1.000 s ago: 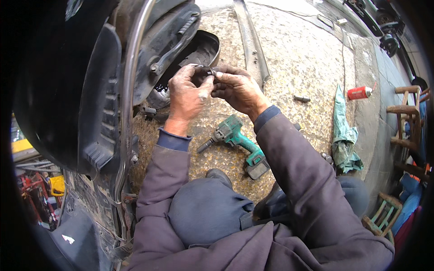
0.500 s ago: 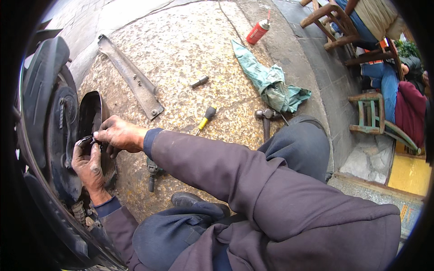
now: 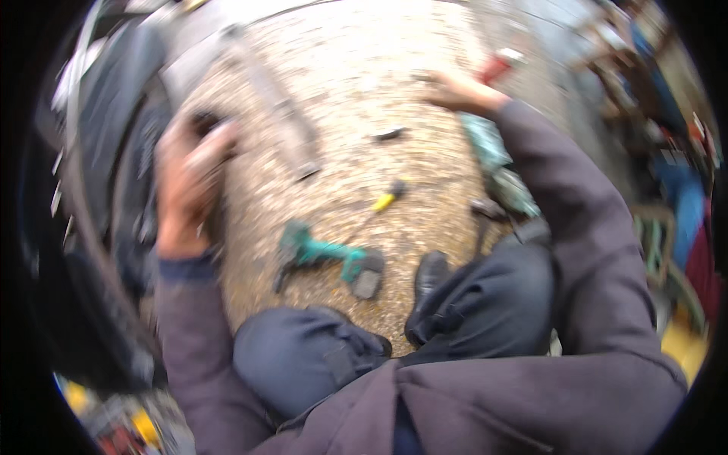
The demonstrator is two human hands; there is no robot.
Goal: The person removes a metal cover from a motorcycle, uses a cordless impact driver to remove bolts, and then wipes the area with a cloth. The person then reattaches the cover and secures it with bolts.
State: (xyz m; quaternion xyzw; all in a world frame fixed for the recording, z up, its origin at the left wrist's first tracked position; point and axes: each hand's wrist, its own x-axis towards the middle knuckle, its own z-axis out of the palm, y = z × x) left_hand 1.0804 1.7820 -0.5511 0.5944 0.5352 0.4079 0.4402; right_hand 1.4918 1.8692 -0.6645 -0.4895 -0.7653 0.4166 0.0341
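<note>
Beside the motor scooter's dark side, my left hand is closed, with a small dark thing at its fingertips that blur keeps me from naming. Out at the upper right, my right hand reaches over the ground, its fingers smeared by motion. Close past it is a red spray can, partly hidden by the hand and wrist. A teal cloth lies under my right forearm. Between my hands are a short dark socket-like piece and a long, flat, worn metal strip.
A green cordless drill lies in front of my knees. Beyond it is a screwdriver with a yellow and black handle. A hammer rests by my right knee. Wooden seats and seated people are at the right.
My hands have parted: the right swung from the scooter to the upper right, near the spray can. My left hand moved up slightly. The view shifted, bringing the whole drill into sight.
</note>
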